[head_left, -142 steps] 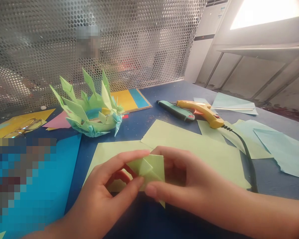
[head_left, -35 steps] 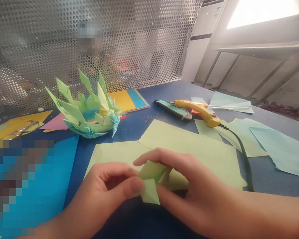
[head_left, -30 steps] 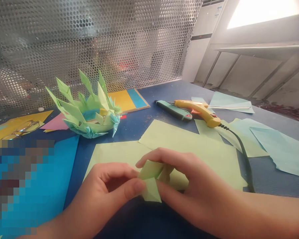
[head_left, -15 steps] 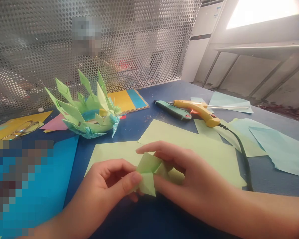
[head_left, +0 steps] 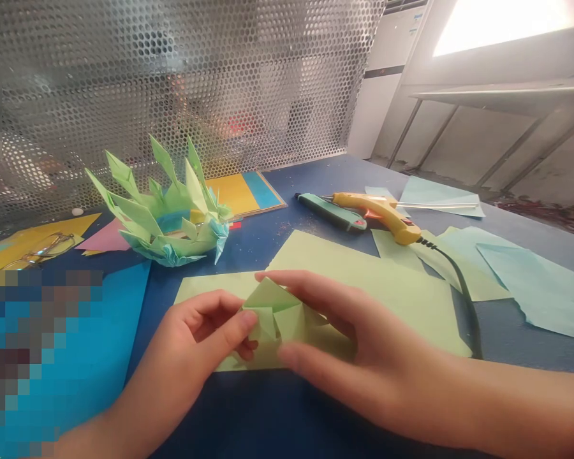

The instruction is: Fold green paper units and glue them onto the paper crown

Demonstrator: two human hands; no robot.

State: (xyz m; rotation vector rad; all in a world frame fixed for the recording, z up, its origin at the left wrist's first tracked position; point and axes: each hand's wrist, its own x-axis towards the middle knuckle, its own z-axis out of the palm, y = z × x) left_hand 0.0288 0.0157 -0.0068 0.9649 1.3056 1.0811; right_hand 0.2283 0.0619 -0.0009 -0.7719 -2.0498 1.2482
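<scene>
A small piece of folded light green paper (head_left: 273, 309) is between my hands, low over the table. My left hand (head_left: 210, 335) pinches its left edge between thumb and fingers. Around its right side curves my right hand (head_left: 344, 331), fingertips behind the top of the paper and thumb in front, touching its right part. Beneath lie flat sheets of light green paper (head_left: 387, 306). Farther left stands a ring-shaped paper crown (head_left: 167, 210) of pointed green folds with a light blue lower edge.
A yellow glue gun (head_left: 377, 207) with a black cord lies beside a dark green utility knife (head_left: 332, 212). Pale blue sheets (head_left: 536, 280) are at right. Glasses (head_left: 41, 252) rest on yellow paper at left, near a blue sheet (head_left: 105, 357). A perforated metal panel (head_left: 268, 83) stands behind.
The folded paper has moved slightly up and left and turned, now showing a peak with two flaps below. My right thumb has shifted lower and left, and its grip has loosened.
</scene>
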